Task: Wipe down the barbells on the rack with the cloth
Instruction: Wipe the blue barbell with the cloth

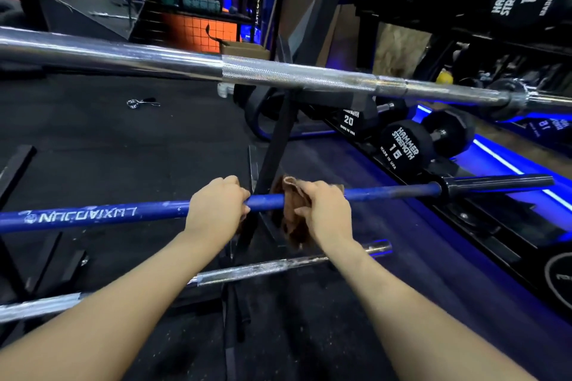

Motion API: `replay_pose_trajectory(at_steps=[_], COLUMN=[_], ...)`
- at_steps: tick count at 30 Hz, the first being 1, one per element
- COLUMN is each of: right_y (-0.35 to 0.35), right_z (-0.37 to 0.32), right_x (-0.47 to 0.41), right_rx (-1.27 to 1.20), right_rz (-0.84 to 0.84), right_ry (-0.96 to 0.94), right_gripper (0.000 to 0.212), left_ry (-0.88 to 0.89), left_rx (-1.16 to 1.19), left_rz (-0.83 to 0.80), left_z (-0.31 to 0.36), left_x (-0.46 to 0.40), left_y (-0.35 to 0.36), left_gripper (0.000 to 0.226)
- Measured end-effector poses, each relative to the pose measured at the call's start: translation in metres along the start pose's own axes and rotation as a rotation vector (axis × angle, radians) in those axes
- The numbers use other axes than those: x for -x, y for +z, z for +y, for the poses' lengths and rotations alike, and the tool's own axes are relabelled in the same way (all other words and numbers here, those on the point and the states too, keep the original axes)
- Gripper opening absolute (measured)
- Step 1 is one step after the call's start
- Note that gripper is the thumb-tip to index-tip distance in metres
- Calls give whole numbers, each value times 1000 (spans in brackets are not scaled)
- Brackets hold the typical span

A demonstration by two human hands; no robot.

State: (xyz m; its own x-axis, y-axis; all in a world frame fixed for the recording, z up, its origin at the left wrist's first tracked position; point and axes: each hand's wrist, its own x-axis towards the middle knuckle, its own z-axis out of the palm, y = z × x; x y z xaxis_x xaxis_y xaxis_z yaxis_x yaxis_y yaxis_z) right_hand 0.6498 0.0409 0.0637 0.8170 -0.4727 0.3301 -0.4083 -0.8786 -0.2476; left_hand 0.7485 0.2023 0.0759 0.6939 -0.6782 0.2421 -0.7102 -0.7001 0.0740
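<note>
Hands (272, 210) on blue barbell (93, 216), cloth (292, 210) rightmost.

This is a gym, in its free-weights area. A black barbell rack (272, 145) stands on dark speckled rubber flooring (123, 139) and carries three bars: a chrome barbell (278, 73) at the top, a blue barbell (123, 213) below it, and a second chrome bar (263, 267) lowest. Right of the rack, shelves hold black dumbbells (402, 145) marked "Hammer Strength" with 15 and 20, lit by blue strip lighting (501, 161). A spring collar (140, 102) lies on the floor left of the rack.
</note>
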Motion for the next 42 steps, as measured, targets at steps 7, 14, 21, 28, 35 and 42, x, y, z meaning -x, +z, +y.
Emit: replay_pose_trajectory(at_steps=[7,14,21,28,35,42], right_y=[-41,-57,-8,36,61,39], right_z=[-44,-84,-119,-112,-163,-102], right_x=[-4,8,11,11,12,9], right_rx=[78,-15,-85,96,-46,187], right_rz=[-231,-221,47,129,34,15], right_ry=[-120,-190,-104,-52,-174,-288], right_gripper=[37,40,39,45,53,52], left_ry=[-16,-86,-137,-145,-171,-190], left_rx=[238,189,173,89,102,171], left_rz=[-50,-4,47,61,60,64], left_z=[-17,-42,-65,-90,-104,-113], left_x=[20,38,45,50,51,58], left_y=[-6,-16,-23,-16,-15,-17], left_gripper=[30,37,41,36,19,33])
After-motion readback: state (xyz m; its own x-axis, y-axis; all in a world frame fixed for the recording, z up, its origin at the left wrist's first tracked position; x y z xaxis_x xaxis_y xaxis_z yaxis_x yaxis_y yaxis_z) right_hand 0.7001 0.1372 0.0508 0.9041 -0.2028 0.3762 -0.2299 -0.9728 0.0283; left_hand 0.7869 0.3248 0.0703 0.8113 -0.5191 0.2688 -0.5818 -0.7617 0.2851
